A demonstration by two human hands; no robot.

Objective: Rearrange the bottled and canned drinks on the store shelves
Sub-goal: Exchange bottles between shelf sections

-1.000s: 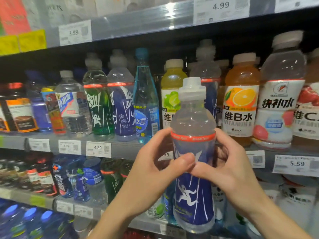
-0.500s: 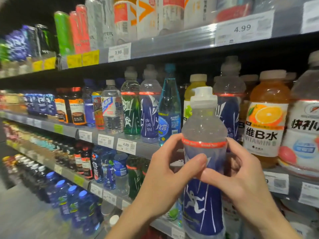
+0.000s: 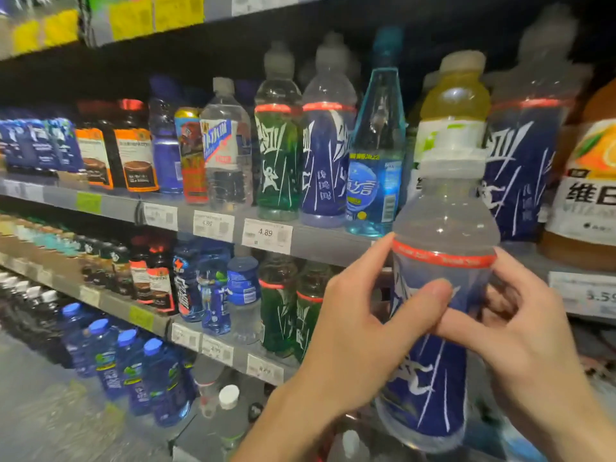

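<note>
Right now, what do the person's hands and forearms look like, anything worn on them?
Both are bare. The left hand and right hand wear no gloves, and no rings show on the visible fingers. Neither wrist carries a watch or band, and no sleeve reaches the parts of the forearms in view. The thumbnails look short and unpainted. The picture is slightly blurred, so finer marks cannot be told.
</note>
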